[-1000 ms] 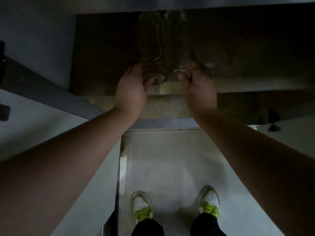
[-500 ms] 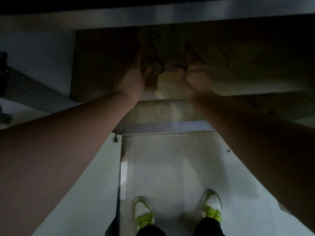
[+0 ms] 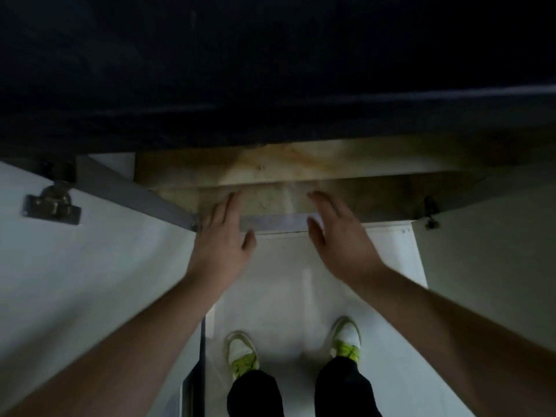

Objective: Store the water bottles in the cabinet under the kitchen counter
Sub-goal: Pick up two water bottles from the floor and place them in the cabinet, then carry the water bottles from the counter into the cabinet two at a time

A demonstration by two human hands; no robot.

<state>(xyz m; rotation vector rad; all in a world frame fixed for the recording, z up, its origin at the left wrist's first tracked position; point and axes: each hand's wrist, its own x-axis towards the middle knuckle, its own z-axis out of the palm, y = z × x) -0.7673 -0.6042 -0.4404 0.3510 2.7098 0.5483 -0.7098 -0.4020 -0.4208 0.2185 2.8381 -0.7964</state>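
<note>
The cabinet under the counter stands with both doors swung out, and its stained brown floor (image 3: 301,167) shows below the dark counter edge (image 3: 270,115). No water bottles are visible; the counter hides the deeper part of the cabinet. My left hand (image 3: 222,245) hovers in front of the cabinet's lower front edge, empty, with the fingers spread. My right hand (image 3: 337,239) hovers beside it, also empty with fingers apart. Both hands are outside the cabinet, a gap between them.
The left cabinet door (image 3: 75,281) stands out with its metal hinge (image 3: 52,203) showing. The right door (image 3: 487,251) is out too. White floor (image 3: 291,296) lies below, with my two green-laced shoes (image 3: 243,353) on it.
Both hands let go of the bottles and pulled back out of the cabinet. The view tilted so the counter now hides the bottles.
</note>
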